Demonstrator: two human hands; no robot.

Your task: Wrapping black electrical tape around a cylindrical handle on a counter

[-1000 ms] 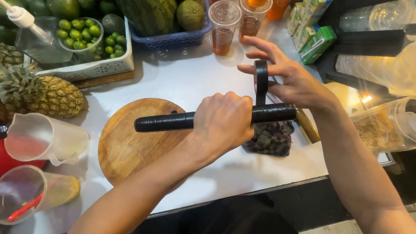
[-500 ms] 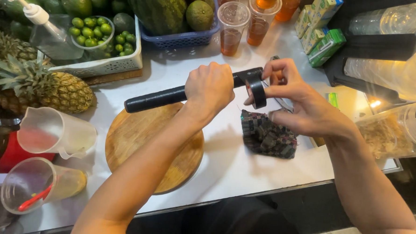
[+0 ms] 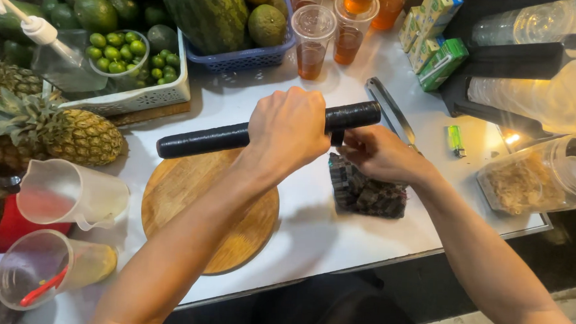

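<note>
My left hand (image 3: 289,126) is closed around the middle of a long black rod (image 3: 205,137), holding it level above the white table (image 3: 297,240). Just under the rod's right end, my right hand (image 3: 382,156) pinches a small black band (image 3: 336,139) that hangs from the rod. A dark bundle of black bands (image 3: 367,194) lies on the table directly beneath that hand. Under the rod's left half sits a round wooden board (image 3: 183,196).
Pineapples (image 3: 69,133), a white basket of limes (image 3: 121,54), a watermelon (image 3: 197,12) and cups of brown drink (image 3: 312,33) line the back. Metal tongs (image 3: 391,108) and a green lighter (image 3: 455,138) lie at right. A plastic jug (image 3: 66,194) stands at left.
The rod has moved from near my body out over the board's far edge. My right hand dropped from holding a black loop at the rod's end to just under it, over the bundle.
</note>
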